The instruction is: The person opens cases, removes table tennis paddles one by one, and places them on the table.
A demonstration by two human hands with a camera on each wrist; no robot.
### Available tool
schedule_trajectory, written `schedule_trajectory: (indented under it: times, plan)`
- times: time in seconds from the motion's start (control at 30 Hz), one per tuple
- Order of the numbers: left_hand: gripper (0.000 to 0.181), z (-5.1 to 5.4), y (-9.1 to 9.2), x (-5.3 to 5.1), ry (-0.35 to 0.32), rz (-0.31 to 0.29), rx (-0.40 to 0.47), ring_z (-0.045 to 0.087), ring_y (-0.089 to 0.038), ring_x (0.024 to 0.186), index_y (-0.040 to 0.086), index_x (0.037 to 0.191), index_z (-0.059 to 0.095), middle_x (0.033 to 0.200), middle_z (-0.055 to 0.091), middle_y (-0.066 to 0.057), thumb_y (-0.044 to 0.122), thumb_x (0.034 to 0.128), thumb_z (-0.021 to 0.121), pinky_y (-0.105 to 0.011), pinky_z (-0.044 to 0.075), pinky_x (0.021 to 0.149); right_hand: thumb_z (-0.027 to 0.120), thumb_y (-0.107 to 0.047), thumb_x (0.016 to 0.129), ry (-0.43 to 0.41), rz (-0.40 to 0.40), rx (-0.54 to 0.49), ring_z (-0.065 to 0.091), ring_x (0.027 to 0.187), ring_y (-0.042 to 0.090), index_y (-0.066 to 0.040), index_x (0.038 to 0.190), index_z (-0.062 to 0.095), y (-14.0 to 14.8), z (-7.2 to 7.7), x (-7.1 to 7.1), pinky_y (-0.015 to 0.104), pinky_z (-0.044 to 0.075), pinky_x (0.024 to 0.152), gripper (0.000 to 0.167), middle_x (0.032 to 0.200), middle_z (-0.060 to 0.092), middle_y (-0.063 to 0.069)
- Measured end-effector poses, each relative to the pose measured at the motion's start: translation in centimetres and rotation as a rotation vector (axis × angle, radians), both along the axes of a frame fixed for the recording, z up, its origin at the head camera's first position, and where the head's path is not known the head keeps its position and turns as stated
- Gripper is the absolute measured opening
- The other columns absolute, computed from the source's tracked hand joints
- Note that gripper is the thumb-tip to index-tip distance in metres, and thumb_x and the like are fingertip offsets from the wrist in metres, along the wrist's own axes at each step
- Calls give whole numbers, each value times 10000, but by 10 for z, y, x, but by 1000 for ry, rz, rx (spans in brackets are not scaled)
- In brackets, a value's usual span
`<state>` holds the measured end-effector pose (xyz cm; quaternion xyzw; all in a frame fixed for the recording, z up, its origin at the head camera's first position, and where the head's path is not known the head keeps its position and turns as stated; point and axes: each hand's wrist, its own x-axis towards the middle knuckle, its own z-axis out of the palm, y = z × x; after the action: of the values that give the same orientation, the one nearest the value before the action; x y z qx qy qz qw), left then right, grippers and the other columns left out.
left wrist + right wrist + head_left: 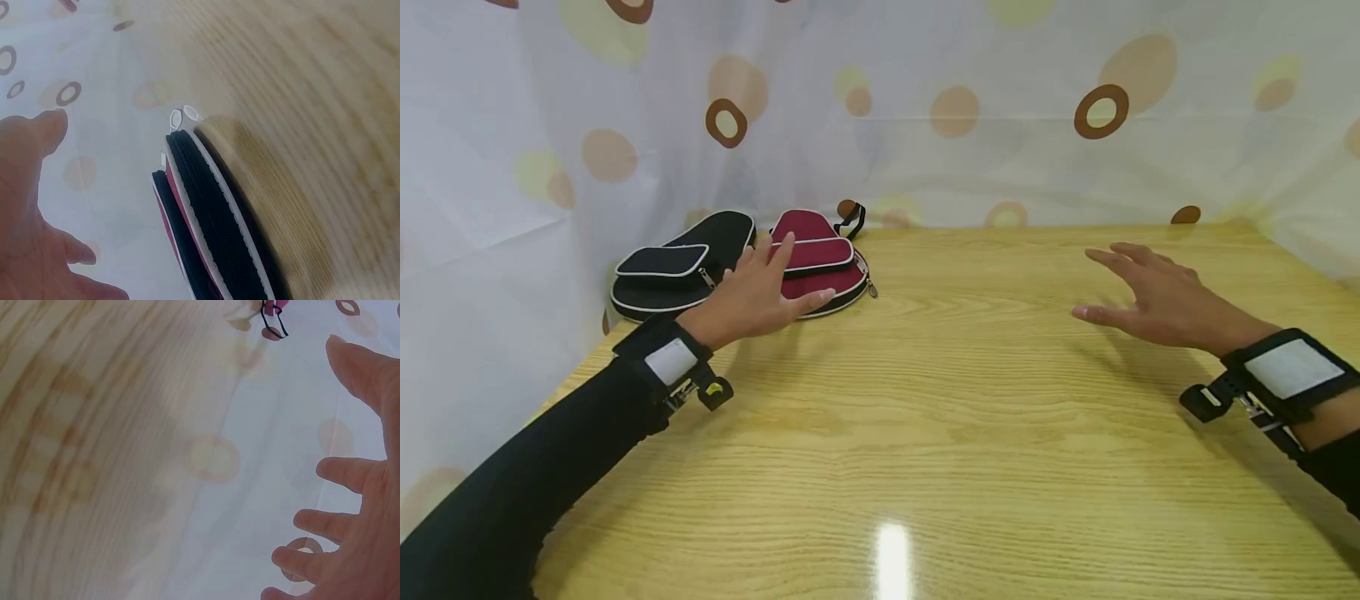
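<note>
My left hand (pixel 752 292) hovers with spread fingers in front of two zippered cases at the back left of the table. The red case (pixel 831 287), with white piping, a front pocket and a black strap, is partly behind the fingers. Left of it lies a similar black case (pixel 730 229). In the left wrist view, the red case's black zippered side (pixel 209 206) shows beside the hand (pixel 31 212). Over the right part of the table my right hand (pixel 1165 300) is held up, fingers apart, holding nothing; the right wrist view shows that hand (pixel 369 506) too.
A wood-grain table (pixel 940 417) spans the view. Behind it and on the left hangs a white curtain (pixel 910 158) with brown and yellow circles. The black case lies close to the left curtain. Straps with small cameras sit on both wrists.
</note>
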<state>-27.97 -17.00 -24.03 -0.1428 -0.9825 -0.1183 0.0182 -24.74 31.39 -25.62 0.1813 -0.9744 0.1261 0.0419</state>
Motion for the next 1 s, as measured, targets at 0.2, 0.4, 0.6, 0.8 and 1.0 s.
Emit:
schedule_trajectory:
  times: [0.2, 0.4, 0.6, 0.8, 1.0]
  plan:
    - [1059, -2, 6, -27, -17, -6, -21, 56, -461, 1517, 82, 1629, 66, 1658, 79, -251, 685, 902, 546, -725, 133, 1124, 670, -464, 949, -13, 15, -7, 195, 1415, 585, -36, 1589, 253, -2, 3, -4, 798, 152, 985, 875, 1597, 151, 347]
    - [1048, -6, 5, -67, -84, 35, -78, 52, -487, 1503, 75, 1627, 83, 1651, 75, -269, 648, 904, 581, -688, 215, 1126, 679, -468, 943, -33, 29, -26, 181, 1431, 571, -48, 1588, 264, -7, 2, -6, 793, 153, 999, 875, 1610, 145, 326]
    - [1038, 0, 5, -94, -182, 46, -115, 228, -421, 1469, 28, 1612, 137, 1622, 222, -255, 616, 906, 620, -568, 294, 1155, 678, -465, 944, -18, 28, 2, 180, 1422, 584, -40, 1588, 257, -10, 5, -9, 796, 168, 982, 879, 1602, 142, 340]
    - [1016, 6, 6, -103, -239, 36, -120, 306, -388, 1438, 25, 1604, 183, 1603, 278, -237, 630, 912, 617, -521, 291, 1169, 680, -464, 943, -15, 24, 3, 169, 1426, 584, -33, 1588, 254, -12, 9, -9, 796, 162, 989, 886, 1604, 138, 339]
    - [956, 4, -1, -106, -277, 25, -84, 300, -393, 1423, 36, 1610, 157, 1604, 249, -255, 541, 948, 627, -521, 279, 1174, 687, -458, 938, -3, 49, -2, 202, 1409, 597, -35, 1581, 279, -16, 7, -9, 790, 181, 983, 871, 1599, 160, 335]
